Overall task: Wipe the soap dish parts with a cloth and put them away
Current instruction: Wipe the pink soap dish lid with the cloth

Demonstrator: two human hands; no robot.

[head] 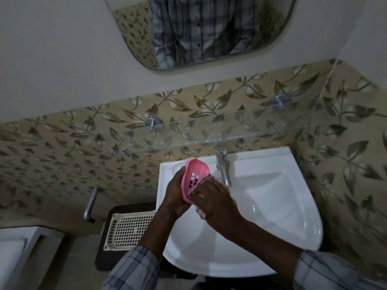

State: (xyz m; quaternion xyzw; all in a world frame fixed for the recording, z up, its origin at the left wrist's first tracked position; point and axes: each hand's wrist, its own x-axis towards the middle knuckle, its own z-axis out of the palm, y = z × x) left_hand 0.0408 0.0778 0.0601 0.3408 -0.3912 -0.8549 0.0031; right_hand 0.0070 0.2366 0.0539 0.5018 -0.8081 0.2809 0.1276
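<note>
Head view: left hand (174,197) grips pink soap dish part (193,176) (slotted, tilted) over white sink (272,206); right hand (215,203) clamps checked cloth (200,213) against it.

A dark brown surface (125,208) stands just left of the white basin (272,206) and carries a cream perforated tray (129,231). Above, a glass shelf (209,130) spans the tiled wall.

Home bathroom, white ceramic wall basin (272,206) with chrome tap (223,166); rounded wall mirror (201,32) above; clear glass shelf (230,130) on round metal brackets; beige leaf-patterned wall tiles (73,147)
</note>
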